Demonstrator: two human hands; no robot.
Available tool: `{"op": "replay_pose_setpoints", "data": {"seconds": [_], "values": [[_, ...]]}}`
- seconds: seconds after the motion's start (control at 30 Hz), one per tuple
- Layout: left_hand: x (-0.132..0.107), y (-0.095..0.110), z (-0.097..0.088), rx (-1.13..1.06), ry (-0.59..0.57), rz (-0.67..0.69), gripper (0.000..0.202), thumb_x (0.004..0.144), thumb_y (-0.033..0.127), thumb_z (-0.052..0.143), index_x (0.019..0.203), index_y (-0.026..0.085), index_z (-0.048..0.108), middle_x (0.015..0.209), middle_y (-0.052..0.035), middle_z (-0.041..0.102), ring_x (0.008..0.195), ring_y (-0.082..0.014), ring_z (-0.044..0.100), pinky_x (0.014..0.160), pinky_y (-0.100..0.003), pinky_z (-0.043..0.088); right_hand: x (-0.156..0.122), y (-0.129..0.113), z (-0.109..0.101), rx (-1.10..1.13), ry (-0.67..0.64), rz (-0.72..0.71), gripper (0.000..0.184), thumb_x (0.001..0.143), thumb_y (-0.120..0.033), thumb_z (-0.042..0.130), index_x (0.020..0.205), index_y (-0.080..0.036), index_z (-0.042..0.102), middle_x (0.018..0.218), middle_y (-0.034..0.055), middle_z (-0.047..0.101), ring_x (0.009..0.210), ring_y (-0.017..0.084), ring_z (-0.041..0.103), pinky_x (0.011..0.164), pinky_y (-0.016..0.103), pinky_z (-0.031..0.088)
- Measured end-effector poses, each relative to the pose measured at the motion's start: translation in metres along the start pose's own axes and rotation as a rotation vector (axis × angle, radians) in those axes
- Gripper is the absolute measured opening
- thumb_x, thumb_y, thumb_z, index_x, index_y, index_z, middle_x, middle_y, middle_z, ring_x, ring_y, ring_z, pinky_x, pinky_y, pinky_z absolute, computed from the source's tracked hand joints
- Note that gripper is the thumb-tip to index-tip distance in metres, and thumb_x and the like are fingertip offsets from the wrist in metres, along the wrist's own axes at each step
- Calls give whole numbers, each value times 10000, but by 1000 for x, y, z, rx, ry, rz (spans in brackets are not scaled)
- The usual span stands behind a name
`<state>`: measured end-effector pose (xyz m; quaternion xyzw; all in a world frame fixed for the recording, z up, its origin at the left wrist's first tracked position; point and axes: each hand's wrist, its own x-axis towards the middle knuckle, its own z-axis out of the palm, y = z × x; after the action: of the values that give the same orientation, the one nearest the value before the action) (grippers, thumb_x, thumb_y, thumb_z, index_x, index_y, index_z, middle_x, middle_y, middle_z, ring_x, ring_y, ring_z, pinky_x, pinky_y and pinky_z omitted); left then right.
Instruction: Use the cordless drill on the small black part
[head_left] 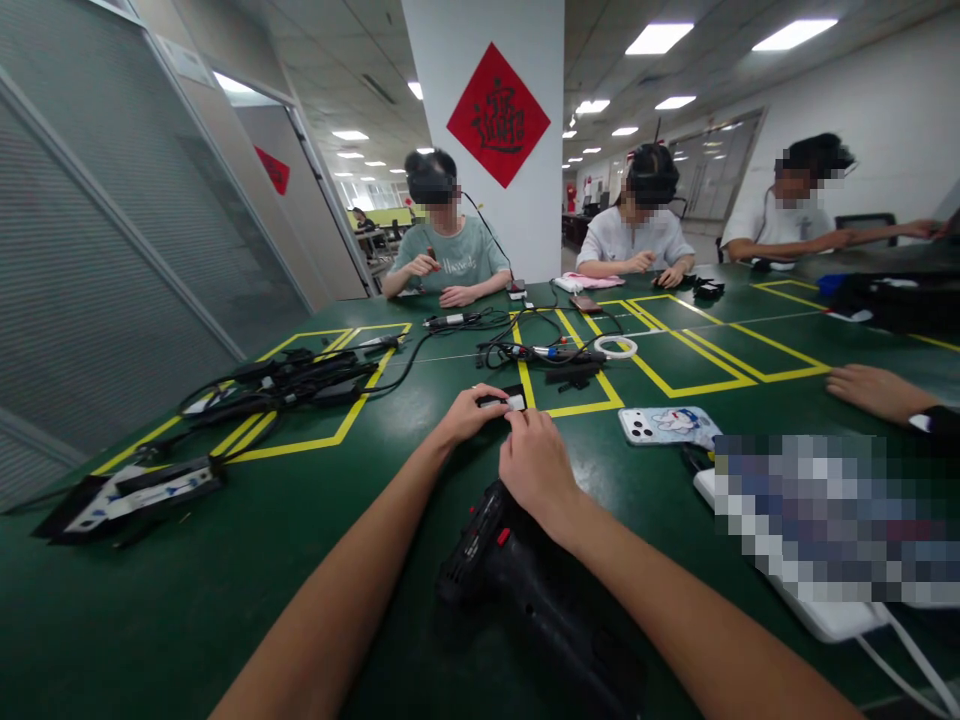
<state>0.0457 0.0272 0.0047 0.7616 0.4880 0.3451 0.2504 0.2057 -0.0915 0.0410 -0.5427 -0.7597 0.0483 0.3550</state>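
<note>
Both hands meet at the middle of the table around a small white piece (516,402), with a dark flat part (514,391) just behind it. My left hand (474,416) pinches the piece from the left, fingers closed. From the right, my right hand (541,462) has its fingertips closed at the near side of the same piece, hiding part of it. Its exact kind is too small to make out. Below my right hand lies a black handheld power tool (517,570) with a red button, partly covered by my right forearm.
Black cables and devices (292,385) lie to the left, near a white-and-black panel (150,492). Ahead are more cables (540,352) and a white ring (615,347). A phone (667,425) and a white device (795,590) lie right. Another person's hand (874,392) rests at right; several people sit around.
</note>
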Motion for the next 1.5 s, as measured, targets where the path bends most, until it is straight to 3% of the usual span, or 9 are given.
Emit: {"op": "replay_pose_setpoints", "data": {"seconds": [0.13,0.23,0.33,0.47,0.7,0.87,1.03,1.17,1.5], "values": [[6,-3,7,-62,-2,-18,350,692,447,616,925,191,671,1010,-55,627,967,-219,552,910,-340,399,-35,-37,-35,-160,-239,87,299,811,-326,509,1021,-138,607,917,189,597,819,304,561,692,448,440],[4,-5,10,-80,25,-5,333,703,438,611,912,185,663,1024,-53,618,975,-216,548,919,-336,389,-69,-54,-43,-197,-440,134,685,611,-524,694,1174,-155,566,1008,237,590,819,362,572,616,482,455],[3,-5,11,-58,35,0,335,709,437,605,921,182,653,1021,-50,609,950,-213,547,886,-330,402,-88,-56,-36,-292,-532,166,997,482,-423,803,1364,-225,381,1208,283,493,873,394,579,610,497,463],[2,-4,11,-7,28,11,366,700,435,613,968,187,637,1013,-47,595,910,-206,543,813,-312,419,-88,-48,-32,-246,-622,229,913,646,-233,694,1432,-227,229,1042,255,580,777,338,622,564,412,471],[2,-4,8,-100,15,-15,505,658,428,655,1079,174,539,974,-37,585,842,-189,554,758,-302,446,-89,-19,-53,40,-439,203,923,651,-247,647,1443,-248,173,1031,174,598,773,327,634,662,434,469],[4,-4,7,-154,19,-55,599,618,400,694,1135,159,509,1095,-76,572,942,-206,560,840,-318,445,-70,-1,-82,611,-297,349,853,699,-278,615,1432,-263,179,1048,93,615,848,241,621,709,359,488],[4,-4,6,-180,-7,-89,578,636,409,675,1136,157,531,1022,-62,613,887,-207,577,793,-326,461,-41,12,-86,1082,-292,553,378,698,-267,596,1049,-128,586,719,51,641,642,172,606,622,294,478],[4,-5,6,-246,-19,-88,583,634,389,682,1149,161,534,1015,-61,621,873,-199,582,785,-319,460,-30,23,-71,1020,-157,590,234,697,-366,620,671,-134,607,539,22,582,482,133,527,503,260,417],[4,1,6,-254,-38,-103,564,645,377,655,1157,165,552,1011,-64,629,886,-209,578,786,-323,457,-48,35,-76,1169,-126,630,225,710,-328,609,833,-140,629,542,5,566,497,135,522,506,252,400]]}}
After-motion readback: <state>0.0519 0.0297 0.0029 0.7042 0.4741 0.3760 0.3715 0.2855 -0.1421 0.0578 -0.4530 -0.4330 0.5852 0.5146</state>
